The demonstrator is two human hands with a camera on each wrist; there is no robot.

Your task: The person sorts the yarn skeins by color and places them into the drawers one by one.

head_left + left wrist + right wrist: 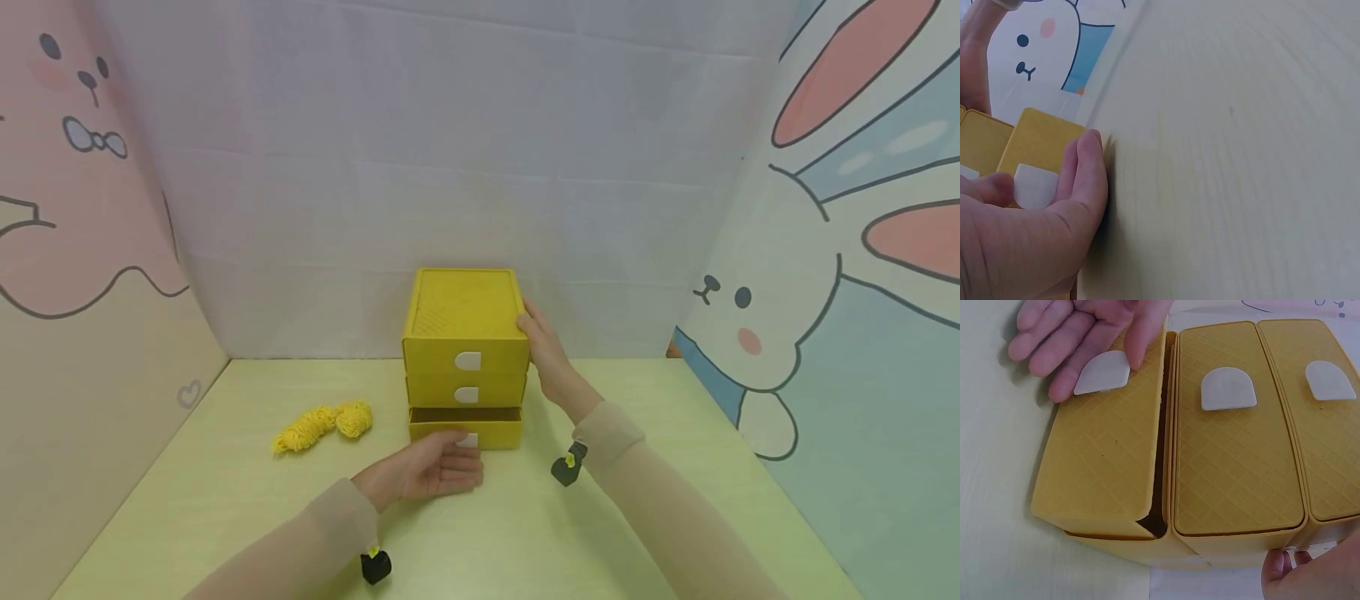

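Observation:
A yellow cabinet (468,304) with three stacked drawers stands near the back of the table, and its bottom drawer (498,435) is pulled partway out. The left hand (433,468), palm up, pinches the bottom drawer's white handle (1035,187) between thumb and fingers. In the right wrist view the other fingers stretch out past that handle (1104,372). Against the cabinet's right side rests the right hand (551,354), its thumb by the top edge. The middle and top drawers are closed. Little of the bottom drawer's inside can be seen.
Yellow yarn (307,429) lies on the table (247,508), left of the cabinet. A white cloth (480,167) hangs behind, and panels with cartoon animals close off both sides. Each wrist carries a small black camera (375,567).

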